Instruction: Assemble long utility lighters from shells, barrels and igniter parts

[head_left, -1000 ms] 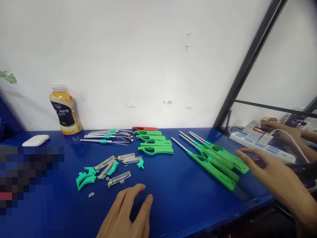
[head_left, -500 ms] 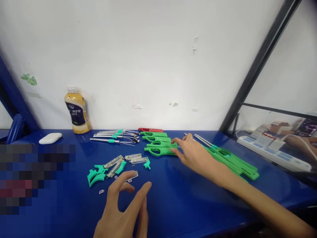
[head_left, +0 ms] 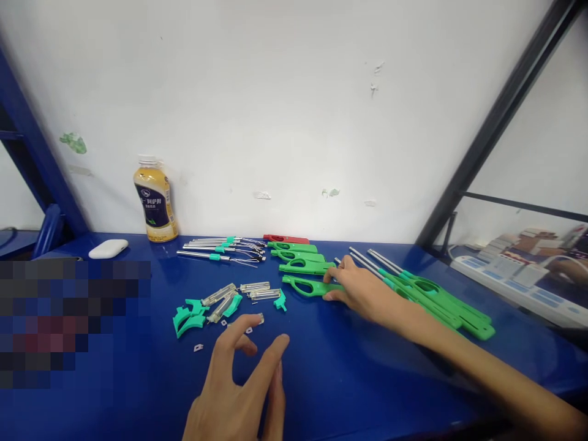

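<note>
My right hand point(head_left: 365, 293) pinches the rear end of a green lighter casing point(head_left: 305, 287), the nearest of a row on the blue table. Behind it lie more green lighter casings point(head_left: 298, 266) and a red one point(head_left: 287, 239). In the foreground my left hand point(head_left: 236, 389) hovers with thumb and fingers apart, holding nothing. Just beyond it are transparent fuel tanks point(head_left: 223, 307) and teal triggers point(head_left: 189, 321). Metal lighter tubes point(head_left: 204, 255) with thin wires lie farther back. The fingers partly hide one small transparent piece.
Longer green lighters with metal tubes point(head_left: 441, 300) lie right of my forearm. A yellow drink bottle point(head_left: 155, 199) and a white earphone case point(head_left: 108, 248) stand at the back left. Beyond the dark frame sits a white power strip point(head_left: 514, 288). The left edge is pixelated.
My right hand has drawn the nearest green casing toward me, opening a gap between it and the one behind. The left hand keeps its open pose. The view has shifted slightly left.
</note>
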The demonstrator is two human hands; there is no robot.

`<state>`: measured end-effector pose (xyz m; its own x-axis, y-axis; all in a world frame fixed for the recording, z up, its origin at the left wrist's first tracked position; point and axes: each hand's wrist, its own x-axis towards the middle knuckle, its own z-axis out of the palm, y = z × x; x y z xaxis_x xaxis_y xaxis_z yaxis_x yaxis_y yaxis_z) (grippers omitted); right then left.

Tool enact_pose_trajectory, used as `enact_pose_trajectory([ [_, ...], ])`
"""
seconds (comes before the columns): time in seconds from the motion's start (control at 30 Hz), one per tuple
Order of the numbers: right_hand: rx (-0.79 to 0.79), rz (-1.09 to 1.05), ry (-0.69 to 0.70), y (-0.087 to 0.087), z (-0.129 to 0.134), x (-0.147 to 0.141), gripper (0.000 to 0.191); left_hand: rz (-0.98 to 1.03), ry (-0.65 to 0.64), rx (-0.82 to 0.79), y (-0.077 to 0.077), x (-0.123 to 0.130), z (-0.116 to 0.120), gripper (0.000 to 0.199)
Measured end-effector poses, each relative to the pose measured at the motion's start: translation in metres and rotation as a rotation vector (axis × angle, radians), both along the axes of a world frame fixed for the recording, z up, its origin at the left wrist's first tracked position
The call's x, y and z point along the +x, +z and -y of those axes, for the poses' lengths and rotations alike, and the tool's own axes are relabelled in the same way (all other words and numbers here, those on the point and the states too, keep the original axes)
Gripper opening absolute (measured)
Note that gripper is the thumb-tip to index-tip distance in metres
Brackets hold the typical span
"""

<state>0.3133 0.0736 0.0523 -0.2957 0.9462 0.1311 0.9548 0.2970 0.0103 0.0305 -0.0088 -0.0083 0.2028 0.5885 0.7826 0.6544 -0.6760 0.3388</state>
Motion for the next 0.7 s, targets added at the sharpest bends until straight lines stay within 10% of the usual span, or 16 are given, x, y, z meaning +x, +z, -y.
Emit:
enact_pose_trajectory([
  [0.33, -0.103, -0.111, 0.020, 0.012, 0.076, -0.001, 0.018, -0.007, 0.014, -0.017, 0.002, 0.001, 0.001, 0.033],
  [0.7, -0.080, -0.121, -0.096, 0.009, 0.040, 0.011, 0.037, -0.119, 0.005, 0.036, 0.002, 0.001, 0.001, 0.029],
])
